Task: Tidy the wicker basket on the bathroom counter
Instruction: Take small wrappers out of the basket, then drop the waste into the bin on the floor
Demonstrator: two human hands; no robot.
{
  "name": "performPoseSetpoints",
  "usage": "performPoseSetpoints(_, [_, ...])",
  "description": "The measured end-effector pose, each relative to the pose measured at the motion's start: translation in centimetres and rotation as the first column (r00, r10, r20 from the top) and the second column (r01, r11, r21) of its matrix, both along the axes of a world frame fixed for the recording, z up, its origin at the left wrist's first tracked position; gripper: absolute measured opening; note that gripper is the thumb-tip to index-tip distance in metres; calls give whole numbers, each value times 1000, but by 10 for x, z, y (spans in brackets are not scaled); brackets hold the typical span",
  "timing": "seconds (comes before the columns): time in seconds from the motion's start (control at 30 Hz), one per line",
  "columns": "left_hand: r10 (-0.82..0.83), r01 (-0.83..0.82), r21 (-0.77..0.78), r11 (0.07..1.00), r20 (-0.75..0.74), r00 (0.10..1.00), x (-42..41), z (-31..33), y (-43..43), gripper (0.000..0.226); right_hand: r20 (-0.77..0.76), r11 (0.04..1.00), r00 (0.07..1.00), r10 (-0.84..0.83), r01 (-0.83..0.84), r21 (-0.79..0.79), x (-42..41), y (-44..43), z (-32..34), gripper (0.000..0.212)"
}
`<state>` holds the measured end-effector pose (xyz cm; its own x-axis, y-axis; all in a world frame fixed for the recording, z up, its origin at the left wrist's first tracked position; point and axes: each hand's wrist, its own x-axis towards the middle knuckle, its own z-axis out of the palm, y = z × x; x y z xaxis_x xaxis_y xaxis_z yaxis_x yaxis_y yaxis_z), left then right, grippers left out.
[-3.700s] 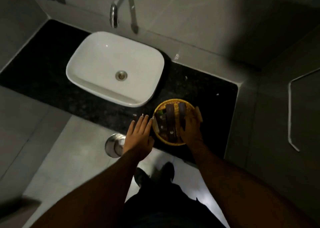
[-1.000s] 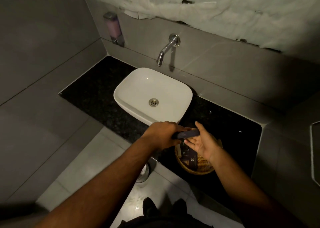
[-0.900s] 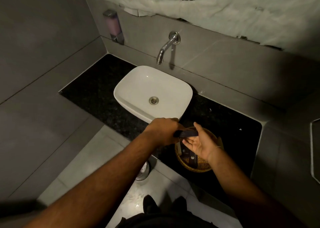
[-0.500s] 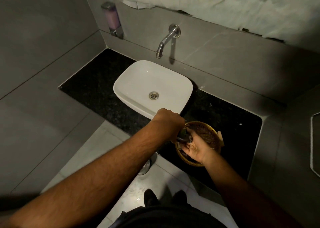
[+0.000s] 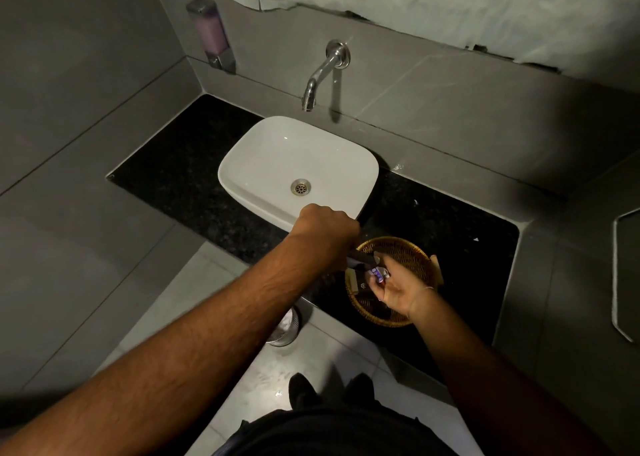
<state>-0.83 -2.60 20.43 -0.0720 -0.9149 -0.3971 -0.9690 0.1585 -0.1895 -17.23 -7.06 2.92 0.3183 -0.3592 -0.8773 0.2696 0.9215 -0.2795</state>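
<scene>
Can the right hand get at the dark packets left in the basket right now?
Probably yes: the right hand is over the wicker basket, nothing covering the dark packets, but its fingers already pinch a small purple packet.

Location: bathroom. Indicators: a white vessel basin (image 5: 298, 168) set on a black speckled counter (image 5: 180, 175); a chrome wall-mounted tap (image 5: 322, 74) above the basin; a wall-mounted soap dispenser (image 5: 211, 36) in the corner; large grey tiles (image 5: 86, 57) on the walls; a light tiled floor (image 5: 194, 292) below the counter edge.
</scene>
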Motion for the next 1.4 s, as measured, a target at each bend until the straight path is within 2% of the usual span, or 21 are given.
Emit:
performPoseSetpoints(0.13, [31, -31, 0, 1000, -17, 999, 8, -7, -1, 39, -149, 985, 979, 142, -154, -76, 1, -1, -4, 23])
performPoseSetpoints(0.23, [66, -66, 1, 998, -54, 996, 16, -14, 1, 40, -328, 952, 925, 193, -257, -165, 3, -2, -12, 21])
performPoseSetpoints(0.33, [125, -124, 19, 992, -132, 983, 24, -22, 10, 41, -486, 894, 854, 184, -351, -278, 1, -5, -21, 23])
performPoseSetpoints(0.4, [186, -186, 19, 982, -186, 965, 34, -29, 19, 40, -539, 876, 827, 158, -370, -310, -2, -8, -25, 25])
performPoseSetpoints(0.5, [348, -368, -10, 930, -307, 886, 61, -46, 41, 42, -613, 869, 787, 71, -350, -349, -6, -18, -27, 28])
performPoseSetpoints(0.57, [485, -544, 10, 839, -467, 740, 84, -64, 63, 41, -638, 866, 770, 25, -336, -371, -6, -23, -28, 33])
performPoseSetpoints(0.6, [551, -650, 52, 758, -583, 597, 96, -77, 77, 35, -644, 864, 765, 19, -336, -375, -4, -24, -27, 33])
performPoseSetpoints(0.63, [591, -752, 111, 650, -695, 408, 106, -91, 91, 28, -653, 860, 757, 14, -342, -379, -3, -24, -25, 33])
performPoseSetpoints(0.67, [612, -846, 152, 511, -755, 235, 116, -106, 106, 22, -663, 852, 749, 14, -356, -384, 1, -24, -24, 32])
performPoseSetpoints(0.7, [613, -918, 162, 361, -783, 103, 124, -119, 122, 21, -671, 842, 741, 16, -372, -390, 5, -23, -22, 31])
performPoseSetpoints(0.77, [624, -988, 133, 77, -780, -56, 137, -146, 157, 33, -669, 823, 743, 25, -395, -409, 18, -16, -18, 27])
performPoseSetpoints(0.8, [608, -987, 159, -36, -780, -148, 140, -160, 173, 34, -668, 813, 743, 32, -408, -415, 23, -12, -15, 24])
performPoseSetpoints(0.83, [575, -968, 222, -119, -779, -250, 143, -176, 188, 31, -672, 803, 739, 44, -427, -417, 30, -7, -15, 22])
performPoseSetpoints(0.9, [544, -919, 335, -207, -741, -393, 144, -209, 210, 28, -671, 794, 740, 48, -436, -423, 42, 3, -16, 22])
performPoseSetpoints(1.0, [546, -851, 430, -300, -654, -523, 143, -253, 229, 33, -667, 810, 744, 45, -418, -411, 52, 17, -22, 23])
performPoseSetpoints(1.07, [550, -817, 474, -329, -607, -573, 146, -281, 232, 35, -698, 798, 714, 58, -454, -397, 50, 27, -30, 25])
performPoseSetpoints(1.2, [558, -788, 538, -301, -570, -603, 158, -332, 210, 35, -765, 750, 637, 95, -551, -366, 28, 49, -44, 28])
performPoseSetpoints(1.4, [596, -720, 640, -266, -478, -645, 173, -398, 175, 48, -808, 777, 571, 145, -571, -264, -9, 86, -64, 29])
